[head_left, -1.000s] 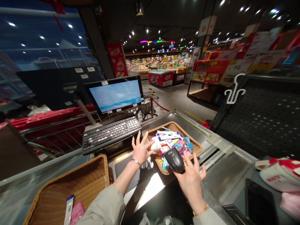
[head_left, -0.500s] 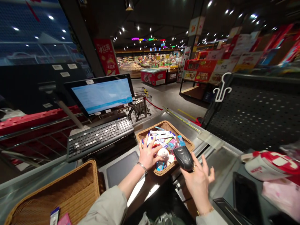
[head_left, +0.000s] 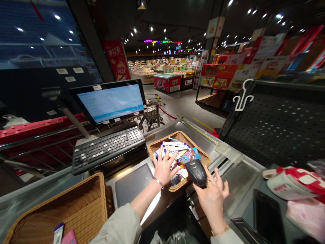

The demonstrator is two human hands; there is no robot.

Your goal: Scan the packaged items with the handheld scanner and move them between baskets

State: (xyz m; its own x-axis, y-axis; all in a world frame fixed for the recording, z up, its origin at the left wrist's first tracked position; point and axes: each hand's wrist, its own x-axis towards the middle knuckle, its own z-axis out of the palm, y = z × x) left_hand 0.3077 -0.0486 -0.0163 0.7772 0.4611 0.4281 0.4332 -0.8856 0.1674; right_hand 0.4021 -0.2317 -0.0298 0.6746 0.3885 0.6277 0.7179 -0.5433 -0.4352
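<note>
A wicker basket point(head_left: 204, 156) full of small packaged items point(head_left: 177, 146) stands on the metal counter in front of me. My left hand point(head_left: 164, 168) reaches over its near left side, fingers spread and resting on the packets. What lies under the palm is hidden. In my right hand point(head_left: 212, 189) is a black barcode scanner point(head_left: 196, 172), gripped between thumb and fingers, its head over the basket's near right edge. A second wicker basket point(head_left: 76, 200) at the lower left holds a narrow white-and-blue packet point(head_left: 58, 234) and a pink packet point(head_left: 69, 237).
Left of the full basket are a keyboard point(head_left: 109, 147) and a lit monitor point(head_left: 114, 101). A grey flat plate point(head_left: 133, 184) is set in the counter. At right lie a black phone point(head_left: 267, 211) and a red-and-white container point(head_left: 291, 181). A black perforated panel point(head_left: 284, 125) rises behind.
My left hand has shifted slightly right over the packets, and a round white item beside it is now covered. The scanner in my right hand has moved slightly left.
</note>
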